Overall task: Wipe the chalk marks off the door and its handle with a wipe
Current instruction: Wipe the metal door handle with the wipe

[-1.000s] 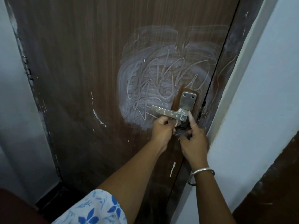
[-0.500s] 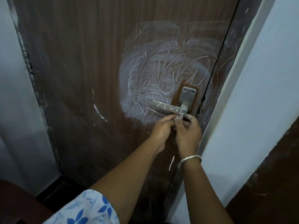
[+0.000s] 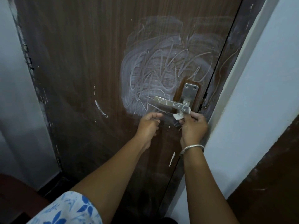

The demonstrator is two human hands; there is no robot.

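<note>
Step in hand: getting the wipe ready, wiping not yet begun. Brown wood-grain door (image 3: 80, 78) fills the frame. The chalk scribble (image 3: 161, 75), loops over a smeared white patch, sits right of centre and looks untouched. The steel lever handle (image 3: 169, 105) lies just below and right of the scribble and carries short chalk strokes along its top face. Its backplate (image 3: 191, 92), with two screws, stands just above the pivot end. The right hand (image 3: 194, 126) is directly under the pivot end of the lever, its fingers (image 3: 186, 118) pinching a small crumpled white wipe (image 3: 178, 116) that touches or nearly touches the lever's underside. The left hand (image 3: 148, 125) is just left of it, below the lever's free end, with fingers half curled and thumb near forefinger. I cannot tell whether they pinch anything, as the gap between the hands is dark and unclear. A silver bangle (image 3: 193, 147) is on the right wrist and a blue-flowered sleeve (image 3: 69, 209) shows at lower left. Judgement: the wipe looks bunched, so the next move calls for opening it out or padding it under the fingertips, then pressing it flat on the lever or the patch and stroking firmly. The smeared chalk probably needs several passes. Stray chalk dashes at mid-left and lower centre also need wiping. No brand, label or legible writing is visible, and the chalk forms no letters.
</note>
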